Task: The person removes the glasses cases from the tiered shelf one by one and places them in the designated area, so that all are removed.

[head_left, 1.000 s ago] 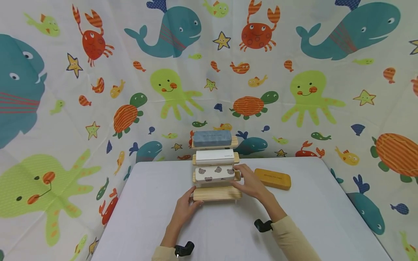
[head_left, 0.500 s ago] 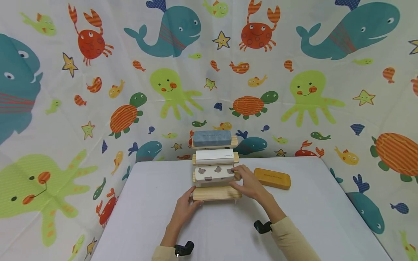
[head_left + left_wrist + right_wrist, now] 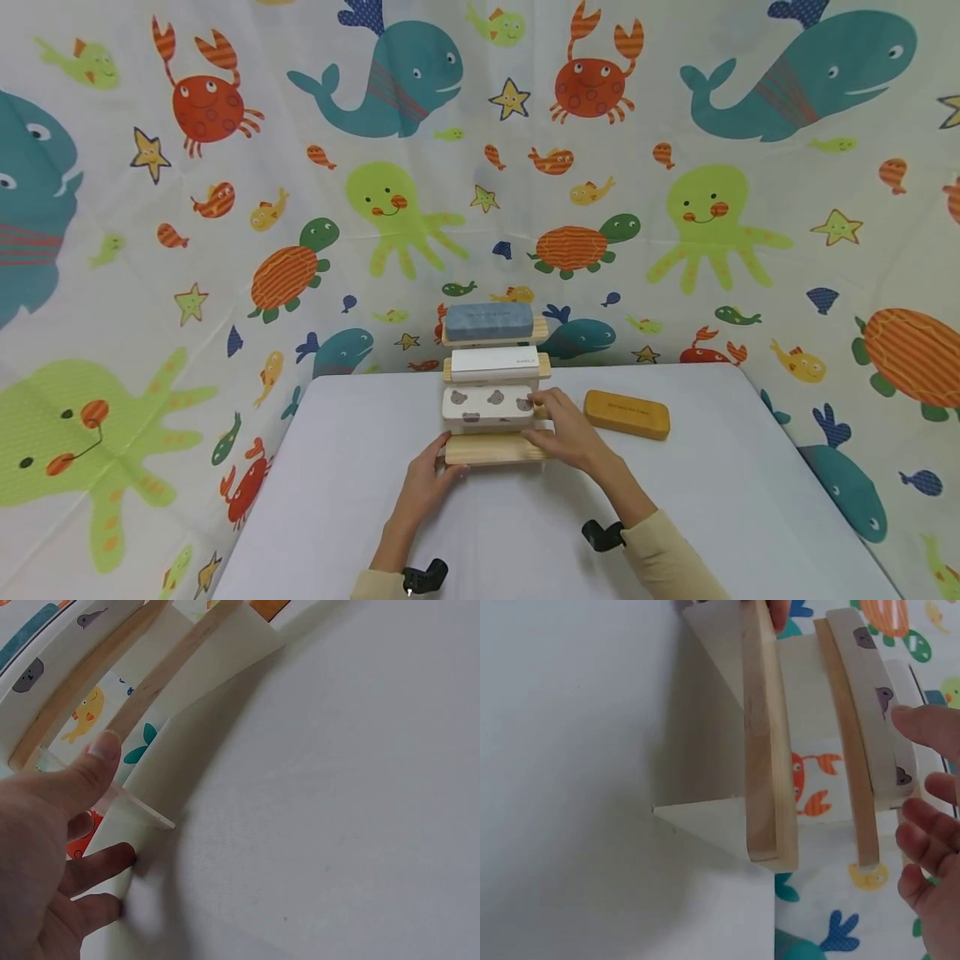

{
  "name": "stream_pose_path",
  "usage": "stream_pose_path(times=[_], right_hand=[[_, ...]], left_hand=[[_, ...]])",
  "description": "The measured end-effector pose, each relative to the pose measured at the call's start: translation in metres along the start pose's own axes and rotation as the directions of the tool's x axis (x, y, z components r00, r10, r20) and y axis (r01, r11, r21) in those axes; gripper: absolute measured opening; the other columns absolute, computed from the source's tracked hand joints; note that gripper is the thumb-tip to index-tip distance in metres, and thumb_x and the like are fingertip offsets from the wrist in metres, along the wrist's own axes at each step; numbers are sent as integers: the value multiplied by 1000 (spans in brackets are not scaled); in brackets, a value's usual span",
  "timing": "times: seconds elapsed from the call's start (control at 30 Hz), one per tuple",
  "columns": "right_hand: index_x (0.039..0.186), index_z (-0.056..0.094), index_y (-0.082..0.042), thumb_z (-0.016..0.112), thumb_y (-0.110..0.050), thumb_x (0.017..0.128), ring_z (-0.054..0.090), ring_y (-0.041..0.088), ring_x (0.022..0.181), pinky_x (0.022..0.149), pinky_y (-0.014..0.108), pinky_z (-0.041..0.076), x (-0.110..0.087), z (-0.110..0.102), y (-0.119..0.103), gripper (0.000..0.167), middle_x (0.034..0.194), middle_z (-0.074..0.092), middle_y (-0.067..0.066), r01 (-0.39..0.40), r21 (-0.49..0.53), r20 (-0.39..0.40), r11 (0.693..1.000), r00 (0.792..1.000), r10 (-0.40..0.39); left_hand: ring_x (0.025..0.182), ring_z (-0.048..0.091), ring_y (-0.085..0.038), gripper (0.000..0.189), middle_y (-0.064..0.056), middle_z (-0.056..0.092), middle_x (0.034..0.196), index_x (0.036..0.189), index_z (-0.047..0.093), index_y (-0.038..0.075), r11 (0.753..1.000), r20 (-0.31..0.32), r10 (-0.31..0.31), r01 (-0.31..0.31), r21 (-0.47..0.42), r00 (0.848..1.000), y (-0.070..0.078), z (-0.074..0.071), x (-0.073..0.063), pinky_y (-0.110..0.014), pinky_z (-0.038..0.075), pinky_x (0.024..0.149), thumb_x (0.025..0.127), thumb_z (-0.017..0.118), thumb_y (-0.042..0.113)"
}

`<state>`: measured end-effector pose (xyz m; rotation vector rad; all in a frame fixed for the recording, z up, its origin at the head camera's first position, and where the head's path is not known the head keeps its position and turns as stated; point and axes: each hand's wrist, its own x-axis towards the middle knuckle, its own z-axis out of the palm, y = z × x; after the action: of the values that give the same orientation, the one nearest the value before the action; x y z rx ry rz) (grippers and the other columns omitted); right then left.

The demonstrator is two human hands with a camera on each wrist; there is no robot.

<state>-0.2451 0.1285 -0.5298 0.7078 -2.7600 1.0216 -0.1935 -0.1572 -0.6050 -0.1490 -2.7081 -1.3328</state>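
Note:
A stepped rack (image 3: 495, 451) with wooden planks and pale sides stands on the table. My left hand (image 3: 426, 482) grips the left end of its lowest plank, thumb on the front edge in the left wrist view. On the plank above lies a white glasses case (image 3: 487, 406) with a bear print, its left end level with the plank's end. My right hand (image 3: 573, 435) is at the case's right end, fingers loosely bent; the right wrist view shows the thumb (image 3: 922, 727) over the case's front and the other fingers beside its end.
Higher on the rack lie a white case (image 3: 495, 360) with lettering and a blue case (image 3: 487, 321). A mustard-yellow case (image 3: 627, 414) lies on the white table (image 3: 360, 450), right of the rack. Behind hangs a sea-animal printed cloth (image 3: 450, 233).
The bear-print case has slid slightly left along its plank, and my right hand has shifted left with it. My left hand has stayed at the lowest plank's end.

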Motion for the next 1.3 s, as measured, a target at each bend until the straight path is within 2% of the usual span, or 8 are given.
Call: stream_pose_path(times=[0.17, 0.27, 0.47, 0.83, 0.93, 1.07, 1.3], right_hand=[[141, 51, -8, 84, -28, 82, 57, 27, 123, 106, 45, 52, 6, 1, -1, 70, 139, 50, 11, 47, -12, -24, 999, 999, -47], [142, 49, -7, 84, -27, 82, 54, 29, 130, 110, 47, 48, 13, 2, -1, 73, 143, 47, 12, 67, -16, -13, 998, 998, -67], [146, 45, -8, 83, -35, 83, 51, 26, 132, 115, 45, 44, 23, 8, -1, 78, 146, 45, 11, 31, -24, 40, 999, 999, -31], [146, 44, -12, 82, -39, 82, 55, 23, 122, 109, 42, 50, 25, 11, -2, 79, 149, 45, 9, -75, 10, 47, 997, 996, 74], [147, 44, -11, 82, -38, 82, 55, 22, 119, 106, 41, 52, 25, 6, -4, 80, 151, 44, 10, -75, 31, 49, 997, 996, 74], [147, 44, -10, 83, -36, 81, 55, 21, 114, 103, 40, 54, 26, 3, -6, 81, 150, 44, 11, -78, 58, 47, 995, 996, 76], [145, 46, -9, 84, -36, 81, 56, 18, 110, 101, 37, 55, 22, 7, -3, 80, 147, 47, 10, -57, 20, 49, 998, 997, 56]], left_hand=[[131, 56, -37, 76, -20, 56, 145, 145, 49, -1, 1000, 8, -6, 5, 7, 1000, 0, 0, 0, -52, 47, 108, 86, 77, 37], [132, 56, -38, 76, -20, 57, 144, 145, 49, -1, 1000, 3, -2, 2, 9, 1000, 0, 0, 0, -53, 47, 108, 86, 78, 37], [132, 56, -37, 76, -19, 56, 145, 145, 48, 0, 1000, 11, -13, 13, 2, 1000, 1, -1, 0, -53, 47, 108, 86, 77, 38], [134, 54, -37, 76, -19, 57, 145, 145, 49, 0, 1000, 1, 1, -1, 26, 1000, -1, -1, 2, -52, 46, 109, 86, 77, 39], [134, 54, -37, 76, -19, 57, 144, 144, 49, -1, 999, -5, 17, -16, 28, 1000, 0, -2, 5, -52, 46, 110, 86, 77, 39], [134, 54, -38, 75, -19, 57, 144, 145, 49, -1, 1000, 0, 8, -8, 26, 1000, 2, -4, 7, -52, 46, 110, 86, 77, 38], [134, 54, -38, 77, -19, 57, 145, 145, 49, 0, 999, 8, -16, 16, 33, 1000, 2, -1, -2, -52, 46, 109, 85, 77, 39]])
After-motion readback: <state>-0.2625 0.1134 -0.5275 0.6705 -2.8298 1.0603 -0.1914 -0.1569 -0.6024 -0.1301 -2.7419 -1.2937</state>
